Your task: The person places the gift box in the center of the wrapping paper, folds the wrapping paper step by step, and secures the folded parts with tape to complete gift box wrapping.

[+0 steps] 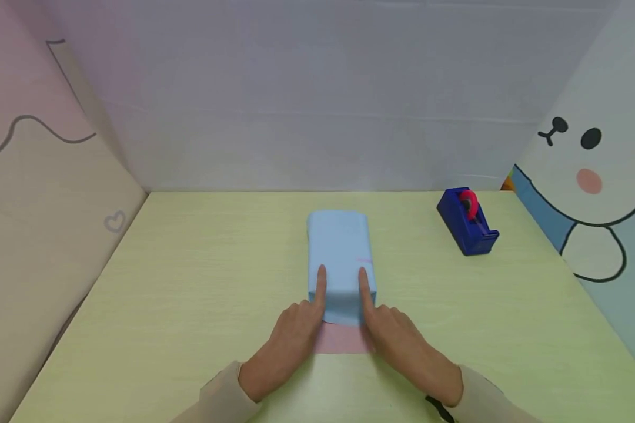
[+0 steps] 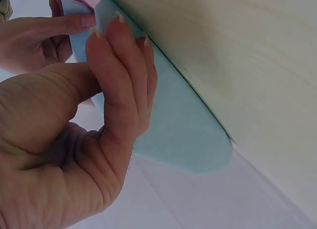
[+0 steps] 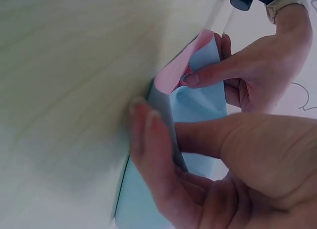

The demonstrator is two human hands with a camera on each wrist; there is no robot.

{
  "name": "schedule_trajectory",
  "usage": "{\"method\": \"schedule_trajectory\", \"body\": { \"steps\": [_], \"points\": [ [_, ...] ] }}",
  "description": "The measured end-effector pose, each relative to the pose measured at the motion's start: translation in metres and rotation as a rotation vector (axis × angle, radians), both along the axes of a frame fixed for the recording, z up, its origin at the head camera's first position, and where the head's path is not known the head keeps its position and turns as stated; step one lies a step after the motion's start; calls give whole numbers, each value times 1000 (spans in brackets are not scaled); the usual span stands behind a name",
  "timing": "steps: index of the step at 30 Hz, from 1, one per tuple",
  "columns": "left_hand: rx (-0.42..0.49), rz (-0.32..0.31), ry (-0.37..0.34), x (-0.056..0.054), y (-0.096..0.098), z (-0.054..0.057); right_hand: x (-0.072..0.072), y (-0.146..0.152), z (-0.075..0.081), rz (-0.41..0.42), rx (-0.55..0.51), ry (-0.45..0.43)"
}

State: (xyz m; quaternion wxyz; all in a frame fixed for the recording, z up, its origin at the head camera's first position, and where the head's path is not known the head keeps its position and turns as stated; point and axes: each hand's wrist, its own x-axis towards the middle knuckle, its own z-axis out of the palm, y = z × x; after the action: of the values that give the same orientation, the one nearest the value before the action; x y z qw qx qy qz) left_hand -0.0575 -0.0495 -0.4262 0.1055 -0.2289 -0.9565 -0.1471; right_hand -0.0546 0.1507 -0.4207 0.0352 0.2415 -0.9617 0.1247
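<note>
A box-shaped package wrapped in light blue paper (image 1: pixel 338 241) lies on the table between my hands. At its near end a flap shows the paper's pink inner side (image 1: pixel 341 339). Left hand (image 1: pixel 298 330) and right hand (image 1: pixel 397 336) are at the near corners, each with its index finger stretched along the top. In the right wrist view, the thumbs press in at the package's end, and the right hand (image 3: pixel 198 164) pinches the folded paper from the side. The left wrist view has the left hand (image 2: pixel 119 85) holding the opposite corner likewise. What the paper covers is hidden.
A blue tape dispenser (image 1: pixel 463 229) with a red roll (image 1: pixel 471 202) stands at the back right of the pale wooden table (image 1: pixel 217 264). Fabric walls enclose the back and sides; the right one (image 1: pixel 590 235) bears a cartoon bear.
</note>
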Motion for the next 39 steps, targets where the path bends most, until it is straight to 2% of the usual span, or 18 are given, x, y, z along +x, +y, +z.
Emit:
{"method": "schedule_trajectory", "body": {
  "steps": [8, 14, 19, 23, 31, 35, 37, 39],
  "points": [
    [63, -63, -169, 1, -6, 5, -3, 5, 5, 32, -28, -105],
    [55, -64, -149, 1, -6, 5, -4, 6, 6, 44, -40, -114],
    [62, -26, -134, -2, -6, 5, -7, 5, 7, 3, -33, -26],
    [27, 16, -44, -6, -4, 2, -10, 1, 5, -29, 4, 86],
    [-49, 79, 199, -13, 1, -6, -14, -3, -3, -59, 60, 297],
    [-76, 117, 339, -19, 2, -8, -17, -3, -3, -69, 55, 332],
    [-102, 106, 403, -23, 2, -7, -18, -3, -3, -73, 53, 336],
    [-136, 67, 444, -27, 2, -5, -19, -3, -3, -78, 52, 336]
  ]
}}
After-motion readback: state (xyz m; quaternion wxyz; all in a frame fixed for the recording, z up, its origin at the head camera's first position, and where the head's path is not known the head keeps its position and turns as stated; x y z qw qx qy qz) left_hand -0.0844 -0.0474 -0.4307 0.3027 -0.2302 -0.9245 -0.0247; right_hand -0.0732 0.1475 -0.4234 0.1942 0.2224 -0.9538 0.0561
